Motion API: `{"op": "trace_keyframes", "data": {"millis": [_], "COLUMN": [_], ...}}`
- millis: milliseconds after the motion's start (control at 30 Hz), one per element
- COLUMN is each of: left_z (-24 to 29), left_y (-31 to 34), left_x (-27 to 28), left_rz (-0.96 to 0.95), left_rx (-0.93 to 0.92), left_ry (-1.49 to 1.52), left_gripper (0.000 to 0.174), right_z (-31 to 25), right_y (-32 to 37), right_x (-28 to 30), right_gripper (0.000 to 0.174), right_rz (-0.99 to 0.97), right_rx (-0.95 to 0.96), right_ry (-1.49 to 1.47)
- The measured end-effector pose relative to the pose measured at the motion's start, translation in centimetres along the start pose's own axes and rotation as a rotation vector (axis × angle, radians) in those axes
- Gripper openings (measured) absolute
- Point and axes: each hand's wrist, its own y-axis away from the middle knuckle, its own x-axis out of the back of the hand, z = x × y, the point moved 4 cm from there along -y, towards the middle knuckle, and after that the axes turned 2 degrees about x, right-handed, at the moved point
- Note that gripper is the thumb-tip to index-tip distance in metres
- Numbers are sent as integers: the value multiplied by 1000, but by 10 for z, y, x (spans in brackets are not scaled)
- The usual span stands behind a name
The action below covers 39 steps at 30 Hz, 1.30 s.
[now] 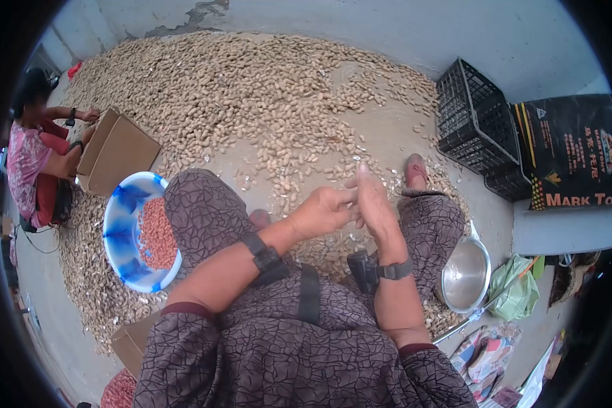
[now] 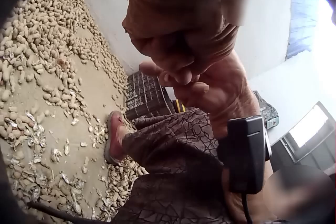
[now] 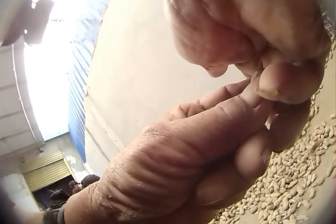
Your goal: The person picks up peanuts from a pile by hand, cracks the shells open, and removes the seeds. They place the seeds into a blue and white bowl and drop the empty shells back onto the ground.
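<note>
In front of the lap, the left hand (image 1: 323, 212) and right hand (image 1: 376, 204) meet at their fingertips. Seen from the right wrist, the left hand (image 3: 184, 155) comes from lower left with its thumb forward and fingers bent beneath. The right hand (image 3: 247, 29) reaches down from above, its thumb against the left thumb and fingers. Whatever may lie between the fingertips is hidden. The left wrist view has the left hand (image 2: 184, 24) above the right hand (image 2: 220, 87). Unshelled peanuts (image 1: 251, 88) spread over the floor beyond both hands.
A blue-white basin (image 1: 117, 262) with reddish kernels (image 1: 158, 234) stands left, near a cardboard box (image 1: 119, 149) and a crouching person (image 1: 37, 160). To the right are black crates (image 1: 472, 122), a metal bowl (image 1: 466, 272) and a green bag (image 1: 515, 289).
</note>
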Motion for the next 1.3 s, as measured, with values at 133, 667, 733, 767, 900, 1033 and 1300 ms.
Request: {"op": "trace_keyframes", "data": {"millis": [133, 667, 733, 767, 900, 1033, 1300], "left_z": [-21, -17, -16, -16, -10, -10, -12], "left_y": [-4, 2, 3, 4, 6, 7, 10], "left_x": [5, 24, 24, 25, 22, 20, 23], "left_rz": [28, 7, 25, 44, 67, -21, -43], "left_rx": [38, 90, 93, 98, 147, 135, 95], "left_ry": [223, 806, 807, 810, 704, 792, 846], "left_gripper": [14, 11, 14, 17, 27, 32, 27], "right_z": [1, -25, -28, -28, -27, -25, -24], "right_y": [2, 13, 14, 15, 11, 10, 12], "right_x": [1, 7, 5, 5, 6, 4, 2], "right_gripper": [53, 15, 15, 14, 13, 14, 25], "right_rz": [-60, -266, -273, -282, -216, -275, -318], "right_rx": [-3, 336, 342, 345, 401, 364, 306], "right_ry": [-186, -371, -413, -455, -410, -455, -479]}}
